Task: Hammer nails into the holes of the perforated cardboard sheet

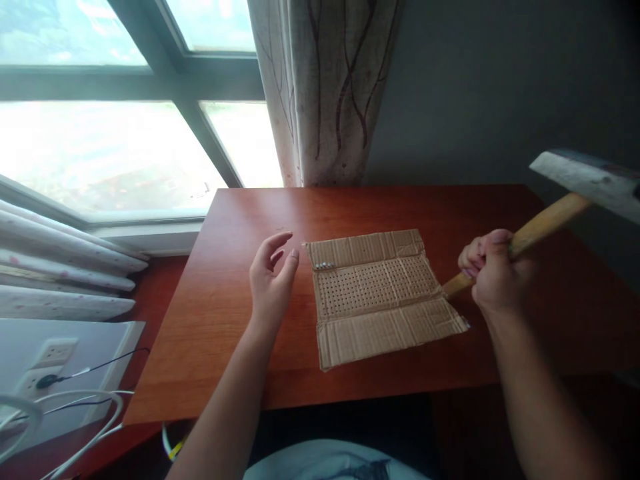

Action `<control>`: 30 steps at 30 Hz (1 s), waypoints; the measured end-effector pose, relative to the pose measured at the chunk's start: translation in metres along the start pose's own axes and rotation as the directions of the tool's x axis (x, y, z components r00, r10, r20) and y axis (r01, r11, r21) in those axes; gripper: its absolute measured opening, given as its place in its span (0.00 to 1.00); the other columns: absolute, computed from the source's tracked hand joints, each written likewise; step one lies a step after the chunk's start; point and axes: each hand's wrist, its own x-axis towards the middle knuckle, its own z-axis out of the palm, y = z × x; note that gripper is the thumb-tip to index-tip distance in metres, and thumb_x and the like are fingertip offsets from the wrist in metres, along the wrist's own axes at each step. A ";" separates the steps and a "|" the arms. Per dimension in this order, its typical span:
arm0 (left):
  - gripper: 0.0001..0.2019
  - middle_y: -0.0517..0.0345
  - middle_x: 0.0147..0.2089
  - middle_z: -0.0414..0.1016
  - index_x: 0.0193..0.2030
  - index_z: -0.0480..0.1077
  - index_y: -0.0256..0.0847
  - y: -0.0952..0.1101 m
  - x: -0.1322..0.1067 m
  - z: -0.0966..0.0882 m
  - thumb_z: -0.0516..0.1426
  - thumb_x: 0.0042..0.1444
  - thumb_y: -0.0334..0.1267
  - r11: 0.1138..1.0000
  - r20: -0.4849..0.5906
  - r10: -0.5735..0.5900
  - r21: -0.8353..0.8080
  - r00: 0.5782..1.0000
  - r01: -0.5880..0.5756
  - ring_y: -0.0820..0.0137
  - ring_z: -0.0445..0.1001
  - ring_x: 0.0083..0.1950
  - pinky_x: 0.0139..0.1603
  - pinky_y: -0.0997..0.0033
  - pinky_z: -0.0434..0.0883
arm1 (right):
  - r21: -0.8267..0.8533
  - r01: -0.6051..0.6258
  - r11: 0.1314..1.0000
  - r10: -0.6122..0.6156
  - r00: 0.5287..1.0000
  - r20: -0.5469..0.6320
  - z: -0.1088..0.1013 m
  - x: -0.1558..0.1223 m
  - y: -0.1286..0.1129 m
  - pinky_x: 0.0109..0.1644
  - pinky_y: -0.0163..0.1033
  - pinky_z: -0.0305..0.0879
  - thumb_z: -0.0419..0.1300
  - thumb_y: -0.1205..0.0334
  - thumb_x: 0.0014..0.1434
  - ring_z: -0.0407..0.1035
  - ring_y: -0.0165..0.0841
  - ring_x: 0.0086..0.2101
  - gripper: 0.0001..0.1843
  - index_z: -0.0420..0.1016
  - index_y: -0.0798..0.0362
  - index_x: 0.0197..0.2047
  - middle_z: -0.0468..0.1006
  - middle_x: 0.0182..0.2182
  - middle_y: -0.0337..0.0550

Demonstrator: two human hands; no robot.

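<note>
My right hand (500,267) is wrapped round the wooden handle of a hammer (550,223), raised at the right of the table. The hammer's metal head points up and to the right, partly cut off by the picture's edge. A flattened piece of cardboard (385,333) lies on the table between my hands, its middle panel covered with rows of small holes. Several small shiny pieces (324,265), too small to name, sit in a row near its upper left corner. My left hand (273,273) hovers left of the cardboard, empty, thumb and fingers apart.
The reddish-brown wooden table (210,333) carries the cardboard. Behind it hangs a patterned curtain (335,93), next to a window (100,153) on the left. At the lower left are a wall socket (55,353) with a black plug and loose white cables (110,420).
</note>
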 end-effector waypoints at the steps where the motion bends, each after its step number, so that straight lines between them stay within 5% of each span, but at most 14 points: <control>1: 0.16 0.48 0.57 0.79 0.52 0.76 0.42 -0.001 0.002 0.000 0.63 0.58 0.43 1.000 -0.003 -0.013 0.005 1.000 0.013 0.59 0.76 0.60 0.61 0.58 0.72 | -0.001 0.017 1.000 -0.017 1.000 -0.005 0.000 -0.001 0.002 0.15 0.35 0.43 0.66 0.41 0.63 0.49 0.24 0.14 0.30 0.57 0.48 0.22 0.53 0.14 0.28; 5: 0.16 0.48 0.54 0.81 0.51 0.76 0.40 -0.004 0.011 -0.007 0.62 0.58 0.44 0.995 0.025 -0.026 0.097 0.999 0.024 0.60 0.78 0.56 0.56 0.61 0.75 | -0.011 0.061 0.998 -0.061 0.998 -0.015 -0.005 -0.005 0.002 0.16 0.35 0.46 0.65 0.44 0.64 0.50 0.25 0.15 0.28 0.58 0.48 0.22 0.54 0.15 0.29; 8: 0.15 0.49 0.50 0.83 0.49 0.77 0.40 -0.004 0.020 -0.025 0.61 0.58 0.45 0.942 0.074 -0.004 0.334 0.997 -0.021 0.61 0.81 0.49 0.51 0.62 0.76 | -0.014 -0.017 1.000 0.018 0.998 0.059 -0.009 -0.009 -0.003 0.17 0.36 0.47 0.64 0.48 0.66 0.53 0.25 0.16 0.27 0.58 0.49 0.22 0.57 0.16 0.31; 14: 0.13 0.51 0.43 0.84 0.46 0.79 0.46 0.007 0.027 -0.054 0.57 0.61 0.45 0.445 0.149 -0.107 0.891 0.983 -0.087 0.56 0.81 0.43 0.40 0.61 0.72 | 0.038 -0.054 0.998 0.053 0.998 0.033 -0.010 -0.017 -0.008 0.17 0.36 0.40 0.63 0.50 0.65 0.47 0.24 0.15 0.27 0.56 0.49 0.21 0.53 0.15 0.29; 20: 0.15 0.49 0.47 0.82 0.46 0.79 0.47 0.015 0.024 -0.050 0.52 0.65 0.46 0.198 0.258 -0.159 0.954 0.953 -0.225 0.57 0.80 0.41 0.33 0.65 0.65 | 0.019 -0.046 0.999 0.046 0.999 -0.005 -0.006 -0.019 -0.009 0.17 0.37 0.40 0.65 0.48 0.63 0.47 0.24 0.15 0.28 0.55 0.48 0.21 0.53 0.15 0.29; 30: 0.19 0.44 0.46 0.81 0.43 0.80 0.43 0.015 0.027 -0.031 0.48 0.68 0.45 0.062 0.319 -0.208 0.948 0.925 -0.313 0.55 0.80 0.43 0.34 0.65 0.65 | 0.009 -0.055 0.998 0.055 0.997 -0.049 -0.005 -0.022 -0.008 0.18 0.37 0.40 0.64 0.49 0.62 0.46 0.24 0.15 0.28 0.55 0.49 0.20 0.52 0.15 0.30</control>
